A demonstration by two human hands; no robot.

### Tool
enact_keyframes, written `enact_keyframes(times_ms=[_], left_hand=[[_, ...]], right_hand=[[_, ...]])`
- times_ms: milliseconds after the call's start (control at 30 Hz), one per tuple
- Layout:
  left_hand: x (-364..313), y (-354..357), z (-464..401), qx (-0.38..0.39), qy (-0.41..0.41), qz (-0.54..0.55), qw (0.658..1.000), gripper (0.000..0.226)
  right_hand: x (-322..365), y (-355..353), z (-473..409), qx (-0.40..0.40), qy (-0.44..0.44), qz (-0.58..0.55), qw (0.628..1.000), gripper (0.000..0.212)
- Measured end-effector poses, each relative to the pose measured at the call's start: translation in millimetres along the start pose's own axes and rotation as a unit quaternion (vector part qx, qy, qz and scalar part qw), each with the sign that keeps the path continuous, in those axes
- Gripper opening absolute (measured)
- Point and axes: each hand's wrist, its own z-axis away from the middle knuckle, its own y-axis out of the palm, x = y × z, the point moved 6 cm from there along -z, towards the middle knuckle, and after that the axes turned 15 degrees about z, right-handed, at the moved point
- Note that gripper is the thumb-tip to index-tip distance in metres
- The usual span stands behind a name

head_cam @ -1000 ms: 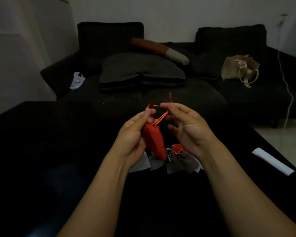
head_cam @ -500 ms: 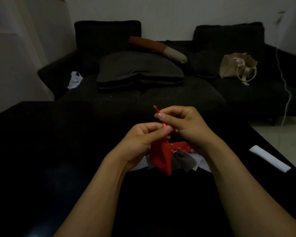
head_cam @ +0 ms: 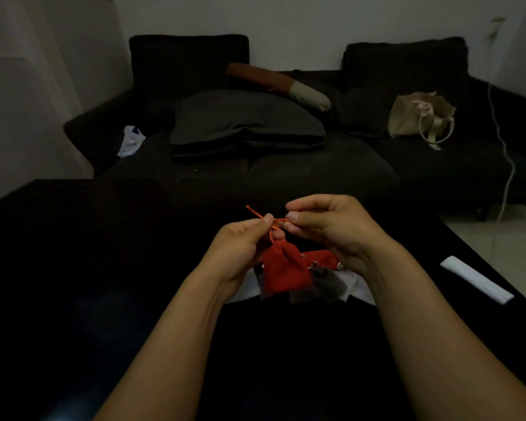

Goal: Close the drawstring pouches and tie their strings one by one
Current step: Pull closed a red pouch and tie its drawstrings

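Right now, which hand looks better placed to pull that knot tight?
Probably the right hand: it pinches the orange string with a free end, while the left hand steadies the red pouch by its neck.

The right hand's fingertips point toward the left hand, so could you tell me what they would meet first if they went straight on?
Probably the orange string, then the left hand; depth is unclear.

A dark sofa (head_cam: pixel 286 165) stands beyond the black table (head_cam: pixel 73 268), carrying a grey cushion (head_cam: pixel 243 120), a beige tote bag (head_cam: pixel 419 117) and a white plastic bag (head_cam: pixel 131 141). 1 folded white strip (head_cam: pixel 475 279) lies on the table's right side, and a white cable (head_cam: pixel 503 132) hangs down the wall.
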Motion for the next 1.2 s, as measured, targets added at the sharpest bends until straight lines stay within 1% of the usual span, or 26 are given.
enact_keyframes(times_ms=[100,167,267,333,400,533,633,700,767,833,900,933,1000,1067,1100,1200], left_hand=[[-3,-1,2,-0.019,0.022,0.016,0.999,0.022],[-4,-2,3,-0.027,0.027,0.019,0.999,0.016],[-7,-1,4,-0.007,0.037,0.028,0.999,0.013],[-9,-1,5,-0.002,0.040,0.031,0.999,0.009],[-14,-5,6,-0.012,0.049,0.007,0.999,0.010],[-26,-11,10,-0.006,0.095,-0.063,0.993,0.017],[-30,-11,12,0.012,0.108,-0.125,0.986,0.023],[-34,-9,13,0.015,0.122,-0.167,0.978,0.024],[-37,-9,13,0.003,0.162,-0.212,0.964,0.023],[-39,-9,15,-0.026,0.214,-0.276,0.937,0.022],[-39,-6,19,-0.051,0.272,-0.309,0.910,0.022],[-39,-4,21,-0.061,0.300,-0.306,0.902,0.022],[-40,-2,23,-0.072,0.333,-0.280,0.898,0.022],[-40,-1,23,-0.076,0.351,-0.264,0.895,0.022],[-40,0,24,-0.077,0.360,-0.261,0.892,0.022],[-42,1,26,-0.077,0.376,-0.245,0.891,0.021]], right_hand=[[-3,6,2,0.040,0.037,-0.057,0.997,0.024],[-3,9,3,0.061,0.052,-0.055,0.995,0.030],[-2,11,5,0.089,0.051,0.025,0.994,0.033],[-1,12,7,0.108,0.048,0.106,0.987,0.026],[-1,10,8,0.103,0.049,0.158,0.981,0.019],[-1,6,7,0.075,0.039,0.205,0.975,0.014],[-1,4,5,0.064,0.034,0.227,0.971,0.013],[-2,5,4,0.067,0.036,0.229,0.971,0.011],[-3,9,5,0.082,0.032,0.215,0.973,0.012],[-3,15,5,0.105,0.026,0.183,0.977,0.015],[-5,16,5,0.107,0.027,0.189,0.976,0.017],[-6,15,4,0.102,0.027,0.199,0.974,0.017],[-8,15,1,0.096,0.023,0.193,0.976,0.015],[-10,14,-2,0.087,0.017,0.177,0.980,0.012],[-12,15,-2,0.090,0.017,0.170,0.981,0.014],[-14,18,-2,0.116,0.015,0.141,0.983,0.017]])
